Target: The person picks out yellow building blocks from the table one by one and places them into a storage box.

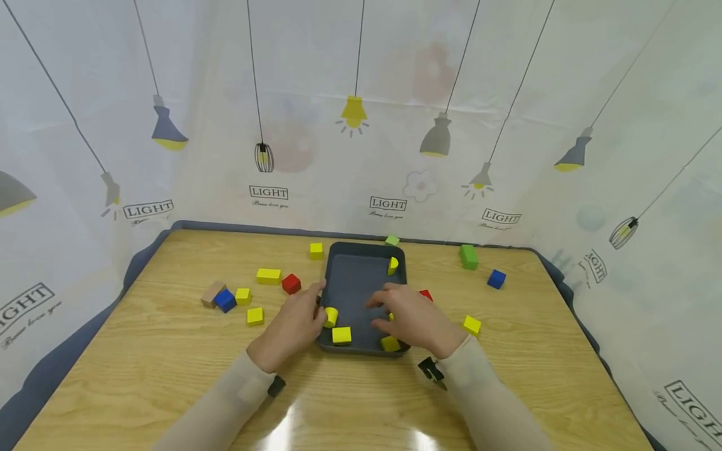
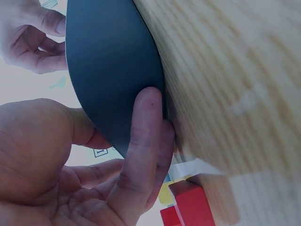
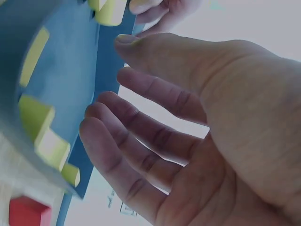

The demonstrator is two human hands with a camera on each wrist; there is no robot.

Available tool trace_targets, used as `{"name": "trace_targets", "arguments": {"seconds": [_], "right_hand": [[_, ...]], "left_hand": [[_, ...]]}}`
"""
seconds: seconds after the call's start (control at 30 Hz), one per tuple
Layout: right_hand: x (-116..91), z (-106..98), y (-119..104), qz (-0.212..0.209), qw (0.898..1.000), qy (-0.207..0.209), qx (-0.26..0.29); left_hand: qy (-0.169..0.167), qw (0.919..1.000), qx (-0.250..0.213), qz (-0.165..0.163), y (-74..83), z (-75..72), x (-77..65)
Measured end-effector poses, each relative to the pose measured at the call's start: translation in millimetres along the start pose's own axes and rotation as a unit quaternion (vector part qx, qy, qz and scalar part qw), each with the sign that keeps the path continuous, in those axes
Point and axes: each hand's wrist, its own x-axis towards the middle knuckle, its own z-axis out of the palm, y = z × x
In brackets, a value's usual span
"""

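A dark grey rectangular tray (image 1: 355, 285) lies on the table with several yellow blocks inside. Among these are a cylinder (image 1: 331, 317) and a rectangular block (image 1: 341, 336) at the near left, plus a half-round block (image 1: 393, 266) along the far right wall. My left hand (image 1: 293, 322) pinches the tray's left wall; in the left wrist view its fingers press the outside while the thumb goes behind the rim. Over the tray's right side hovers my right hand (image 1: 420, 319), fingers spread and loosely bent, holding nothing. It partly hides yellow blocks below it.
Left of the tray lie yellow blocks (image 1: 269, 276), a red block (image 1: 291, 284), a blue block (image 1: 225, 300) and a wooden block (image 1: 212, 293). To the right are a green block (image 1: 469, 257), a blue cube (image 1: 496, 279) and a yellow cube (image 1: 472, 325). A printed curtain surrounds the table.
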Motion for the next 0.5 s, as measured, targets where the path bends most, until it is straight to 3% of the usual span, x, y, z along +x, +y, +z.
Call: {"name": "trace_targets", "arguments": {"seconds": [0.33,0.5], "right_hand": [[-22.6,-13.4,27.8,0.045,0.998,0.021,-0.024],[-34.8,-21.5,41.9,0.046,0.998,0.043,-0.026]], "left_hand": [[0.001,1.0,-0.001,-0.004,-1.7,3.3,-1.8],[0.005,0.9999,0.008,-0.01,-0.9,3.9,0.1]]}}
